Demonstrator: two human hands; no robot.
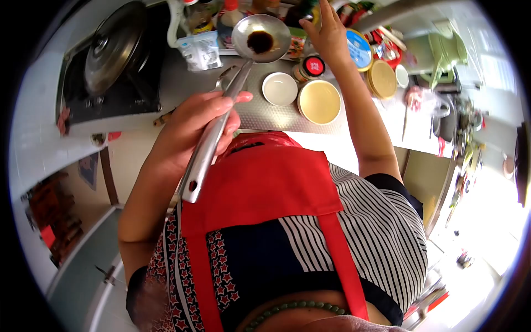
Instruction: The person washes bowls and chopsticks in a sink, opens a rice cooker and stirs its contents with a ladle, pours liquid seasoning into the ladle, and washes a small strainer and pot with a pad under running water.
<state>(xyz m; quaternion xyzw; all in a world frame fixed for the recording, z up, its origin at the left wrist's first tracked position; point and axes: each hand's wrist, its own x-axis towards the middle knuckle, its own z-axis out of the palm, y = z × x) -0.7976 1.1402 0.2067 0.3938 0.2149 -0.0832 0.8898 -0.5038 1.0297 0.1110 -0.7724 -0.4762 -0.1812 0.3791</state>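
Note:
My left hand (202, 124) is closed around the steel handle of a ladle (276, 51). Its bowl, above the back of the counter, holds a small pool of dark brown liquid. My right hand (327, 39) stretches out to the back right, thumb and fingers apart, close beside a dark bottle (298, 15) cut off by the frame's top. Below the ladle stand a small white bowl (279, 89) and a wider pale yellow bowl (319, 103). A jar with a red lid (314, 66) is just behind them.
On the left, a lidded wok (116, 50) sits on a black stove (146, 83). A white packet (200, 51) and several bottles line the back. To the right are a blue-lidded tub (359, 50), a round tan lid (381, 79) and a green pitcher (445, 55).

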